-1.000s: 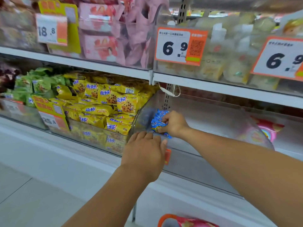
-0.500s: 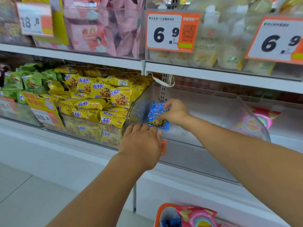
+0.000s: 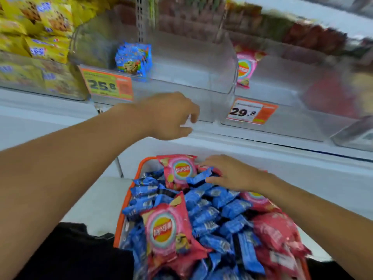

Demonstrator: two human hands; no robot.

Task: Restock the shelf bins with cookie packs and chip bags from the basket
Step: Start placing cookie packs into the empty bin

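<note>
An orange basket (image 3: 129, 199) sits low in front of me, heaped with blue cookie packs (image 3: 203, 217) and pink chip bags (image 3: 167, 231). My right hand (image 3: 232, 174) lies on the heap at the basket's far end, fingers stretched over a blue pack beside a chip bag (image 3: 179, 170). My left hand (image 3: 171, 116) hovers with loosely curled fingers, holding nothing, in front of the clear shelf bin (image 3: 222, 63). A few blue cookie packs (image 3: 134, 59) stand at that bin's left end. One pink chip bag (image 3: 245, 67) stands in the bin to the right.
A bin of yellow cookie packs (image 3: 40, 37) fills the shelf's left. Orange price tags reading 25.8 (image 3: 107, 83) and 29.8 (image 3: 250, 112) hang on the bin fronts. A white shelf ledge (image 3: 282, 150) runs between bins and basket.
My view has dropped to the basket. My right hand left the blue packs in the bin and came down onto the basket's heap. My left hand lifted off the bin's front edge.
</note>
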